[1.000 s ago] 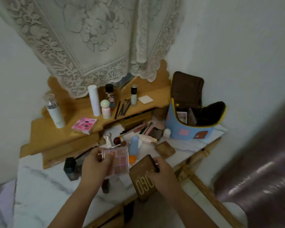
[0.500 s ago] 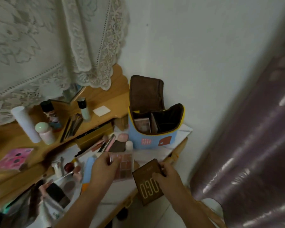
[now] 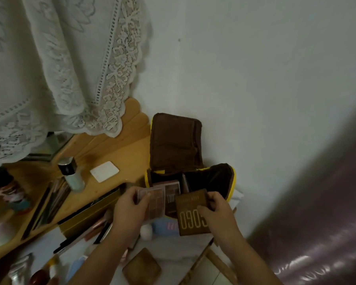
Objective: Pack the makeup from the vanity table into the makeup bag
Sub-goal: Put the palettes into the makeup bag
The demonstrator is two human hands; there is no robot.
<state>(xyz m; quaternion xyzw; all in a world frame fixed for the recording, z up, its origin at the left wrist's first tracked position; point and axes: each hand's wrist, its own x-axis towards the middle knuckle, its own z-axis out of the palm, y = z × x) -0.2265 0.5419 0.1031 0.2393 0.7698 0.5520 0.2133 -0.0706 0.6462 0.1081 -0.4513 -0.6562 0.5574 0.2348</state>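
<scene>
Two hands working side by side, close but not touching, just in front of the bag's mouth. Left hand [image 3: 130, 212] gripping one clear-lidded eyeshadow palette [image 3: 153, 202], thumb pressing on its lid, rows of brown and pink pans showing through. Right hand [image 3: 216, 210] pinching one dark brown palette [image 3: 191, 214] by its right edge, fingers curling around it; large pale letters on its cover reading "OGO", the remainder hiding under the thumb, and a line of small print near its upper edge too fine to read.

One makeup bag [image 3: 232, 182] standing open at the far right corner of the marble tabletop [image 3: 179, 251], against the white wall: blue body, yellow piping, brown lining, brown lid flap [image 3: 175, 140] leaning up and back. One more flat palette [image 3: 172, 187] already standing inside its left part, with a barcode-like label too blurred to read.

Lying on the wooden shelf [image 3: 121, 155] to the left: one white square compact [image 3: 104, 171], one pale green bottle with a dark cap [image 3: 71, 175], one dark-capped jar [image 3: 6, 190] at the left edge, and a bunch of brushes and pencils [image 3: 49, 204], count unclear.

Resting on the tabletop near the front edge: one brown square compact [image 3: 141, 268], one small white round cap [image 3: 146, 232], one blue tube [image 3: 76, 268], more pencils and tubes blurring together.

Hanging above the shelf: one white lace cloth [image 3: 70, 68].
</scene>
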